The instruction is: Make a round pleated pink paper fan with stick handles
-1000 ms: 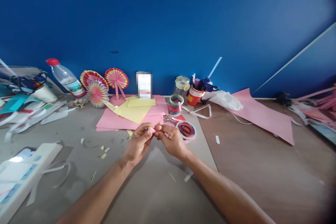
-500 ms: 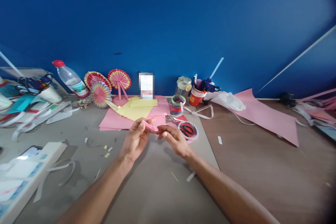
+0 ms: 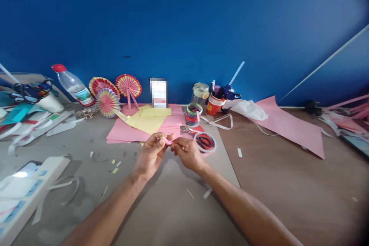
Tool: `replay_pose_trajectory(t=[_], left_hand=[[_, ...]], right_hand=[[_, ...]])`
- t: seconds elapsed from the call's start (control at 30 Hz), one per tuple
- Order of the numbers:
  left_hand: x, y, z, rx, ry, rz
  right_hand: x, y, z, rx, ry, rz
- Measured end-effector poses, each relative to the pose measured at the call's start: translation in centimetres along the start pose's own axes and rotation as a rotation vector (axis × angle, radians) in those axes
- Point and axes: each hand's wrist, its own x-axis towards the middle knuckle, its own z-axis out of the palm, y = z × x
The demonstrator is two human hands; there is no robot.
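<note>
My left hand [image 3: 150, 155] and right hand [image 3: 188, 153] meet above grey board [image 3: 161, 207], fingertips pinched on small pink paper strip [image 3: 167, 141] held between both. Strip in air, just in front of pink sheets [image 3: 123, 132] and yellow sheets [image 3: 147, 123]. Tape roll [image 3: 204, 142] just beside my right hand. Paper fans [image 3: 108, 102] and water bottle [image 3: 73, 84] stand far left by blue wall [image 3: 184, 19]. Red cup [image 3: 215, 104] with tools behind.

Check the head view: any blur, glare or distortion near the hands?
Head view: wide-angle stretch toward the edges, dark vignette in the right corners; left hand, right hand and the pink strip they pinch are fairly sharp, softly lit, with faint shadows below; the card by the wall is pixelated; glare on the phone.
</note>
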Motion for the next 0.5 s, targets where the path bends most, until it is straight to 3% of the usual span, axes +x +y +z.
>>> replay_pose_trajectory(t=[0.27,0.5], left_hand=[[0.04,0.01,0.05,-0.023,-0.031,0.004],[-0.03,-0.14,0.24,-0.071,-0.148,-0.051]], right_hand=[[-0.39,0.43,0.53,-0.069,0.155,-0.071],[-0.54,0.39,0.20,-0.170,0.200,-0.137]])
